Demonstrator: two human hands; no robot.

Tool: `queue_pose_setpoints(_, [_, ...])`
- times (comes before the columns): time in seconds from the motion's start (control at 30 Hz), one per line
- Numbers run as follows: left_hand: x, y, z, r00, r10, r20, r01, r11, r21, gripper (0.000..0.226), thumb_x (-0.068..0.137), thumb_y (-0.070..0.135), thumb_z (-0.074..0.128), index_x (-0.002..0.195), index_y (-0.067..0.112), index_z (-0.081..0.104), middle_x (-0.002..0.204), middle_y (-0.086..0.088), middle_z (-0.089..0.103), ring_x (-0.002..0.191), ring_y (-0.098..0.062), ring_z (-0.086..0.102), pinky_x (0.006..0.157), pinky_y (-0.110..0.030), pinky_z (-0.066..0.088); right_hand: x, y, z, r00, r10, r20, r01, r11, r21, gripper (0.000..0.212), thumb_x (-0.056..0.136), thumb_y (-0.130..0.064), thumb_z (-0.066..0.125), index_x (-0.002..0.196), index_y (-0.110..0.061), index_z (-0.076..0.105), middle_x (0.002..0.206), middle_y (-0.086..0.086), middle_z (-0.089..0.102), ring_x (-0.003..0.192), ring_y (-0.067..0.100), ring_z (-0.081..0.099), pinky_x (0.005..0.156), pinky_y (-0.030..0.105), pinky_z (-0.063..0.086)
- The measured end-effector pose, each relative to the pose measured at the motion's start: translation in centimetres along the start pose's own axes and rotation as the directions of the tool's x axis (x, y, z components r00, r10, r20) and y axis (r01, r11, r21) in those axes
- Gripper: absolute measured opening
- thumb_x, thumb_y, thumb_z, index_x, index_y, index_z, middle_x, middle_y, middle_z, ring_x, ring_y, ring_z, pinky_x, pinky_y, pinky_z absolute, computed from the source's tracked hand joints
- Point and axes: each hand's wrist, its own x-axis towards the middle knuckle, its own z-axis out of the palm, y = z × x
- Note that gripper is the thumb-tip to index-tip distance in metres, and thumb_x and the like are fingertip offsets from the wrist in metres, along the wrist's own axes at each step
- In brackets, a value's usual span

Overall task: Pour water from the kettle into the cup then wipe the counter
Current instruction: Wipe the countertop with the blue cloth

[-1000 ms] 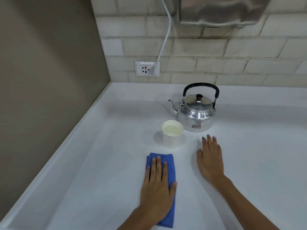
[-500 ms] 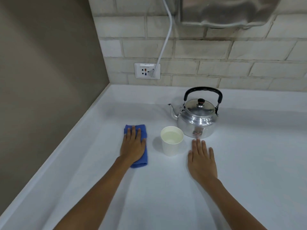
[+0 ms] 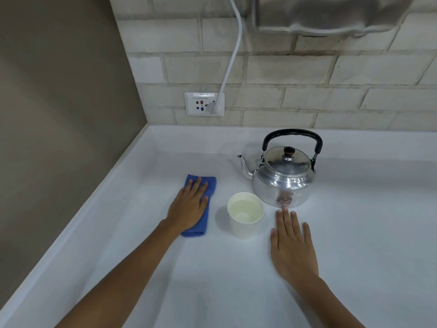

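Now the left hand [image 3: 189, 205] has carried the blue cloth [image 3: 199, 204] from near the front edge up the worktop [image 3: 212, 280] to just left of the cup [image 3: 245, 215], fingers flat on it. Water fills the cup, beside the kettle [image 3: 282, 176], so wiping is underway. The right hand [image 3: 292, 247] lies open, empty.

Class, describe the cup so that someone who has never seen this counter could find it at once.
Start at the white counter below the brick wall and find the shiny metal kettle with the black handle. Just in front of its spout side stands the cup, between the two hands. It is the only white, open-topped container, and it holds water.
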Motion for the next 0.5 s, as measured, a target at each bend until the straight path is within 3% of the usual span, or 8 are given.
queue_pose_setpoints(0.17, [5.9, 0.9, 0.1, 0.998, -0.045, 0.04, 0.045, 0.999, 0.001, 0.053, 0.098, 0.032, 0.022, 0.146, 0.013, 0.011, 0.157, -0.009, 0.009, 0.144, -0.028, 0.007, 0.117, -0.041, 0.011, 0.0, -0.2, -0.2, 1.0, 0.001, -0.003, -0.001, 1.0, 0.007, 0.072, 0.077, -0.038, -0.019, 0.144, -0.014, -0.008, 0.158, 0.002, -0.008, 0.145, 0.019, -0.007, 0.117, 0.04, -0.004])
queue_pose_setpoints(0.37, [8.3, 1.0, 0.1, 0.993, -0.049, 0.109, 0.051, 0.999, -0.018, 0.055, 0.098, 0.036, 0.019, 0.147, 0.015, 0.005, 0.158, -0.007, 0.001, 0.145, -0.027, -0.001, 0.117, -0.041, 0.006, 0.0, -0.2, 0.0, 1.0, 0.002, 0.008, -0.002, 1.0, -0.009, 0.068, 0.08, -0.037, -0.017, 0.144, -0.015, -0.011, 0.158, 0.001, -0.009, 0.145, 0.018, -0.01, 0.117, 0.039, -0.007])
queue_pose_setpoints(0.5, [8.6, 0.9, 0.0, 0.991, -0.048, 0.127, 0.052, 0.998, -0.022, 0.056, 0.098, 0.037, 0.019, 0.147, 0.016, 0.003, 0.158, -0.006, -0.002, 0.145, -0.026, -0.003, 0.118, -0.041, 0.005, 0.0, -0.2, -0.2, 1.0, -0.002, -0.013, 0.002, 1.0, 0.01, 0.071, 0.08, -0.038, -0.015, 0.145, -0.014, -0.003, 0.158, 0.002, -0.004, 0.145, 0.02, -0.004, 0.116, 0.039, -0.006])
